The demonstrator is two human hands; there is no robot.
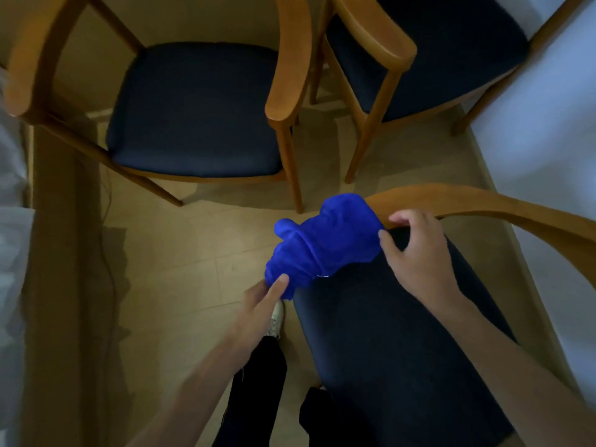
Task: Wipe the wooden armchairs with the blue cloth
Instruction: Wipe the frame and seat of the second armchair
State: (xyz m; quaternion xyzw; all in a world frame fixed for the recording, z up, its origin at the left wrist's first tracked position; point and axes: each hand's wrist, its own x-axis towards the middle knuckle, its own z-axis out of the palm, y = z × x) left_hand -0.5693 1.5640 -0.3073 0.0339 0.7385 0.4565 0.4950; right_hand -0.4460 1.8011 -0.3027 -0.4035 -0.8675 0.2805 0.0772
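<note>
The blue cloth is bunched over the front end of the curved wooden armrest of the nearest armchair, above its dark seat. My left hand pinches the cloth's lower left corner. My right hand has its fingers curled at the cloth's right edge where it meets the armrest, thumb touching the fabric. Two more wooden armchairs stand beyond: one at the upper left, one at the upper right.
White bedding lies along the right edge and the left edge. A tan wooden panel runs down the left side. Beige tiled floor lies between the chairs. My shoe and dark trouser legs show below.
</note>
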